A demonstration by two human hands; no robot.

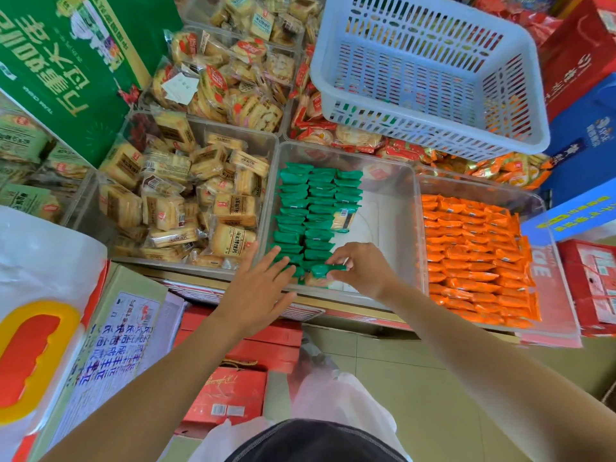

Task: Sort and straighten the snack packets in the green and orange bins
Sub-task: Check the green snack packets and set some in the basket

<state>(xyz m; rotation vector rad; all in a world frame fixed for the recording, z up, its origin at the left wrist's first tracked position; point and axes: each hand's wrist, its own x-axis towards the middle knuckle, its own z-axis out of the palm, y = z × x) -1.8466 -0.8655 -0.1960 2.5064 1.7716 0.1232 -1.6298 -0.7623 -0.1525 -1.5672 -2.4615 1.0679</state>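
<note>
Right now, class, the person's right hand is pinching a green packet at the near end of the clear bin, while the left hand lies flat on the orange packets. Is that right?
Not quite. The right hand does pinch a green packet at the clear bin's near end, but the head view shows the left hand spread flat on the green packets, not the orange packets.

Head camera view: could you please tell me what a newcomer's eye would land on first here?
Probably the neat orange packets filling the clear bin at right, and the rows of green packets in the half-filled middle bin. Near its front edge the right hand pinches one green packet; the left hand lies spread open beside it.
</note>
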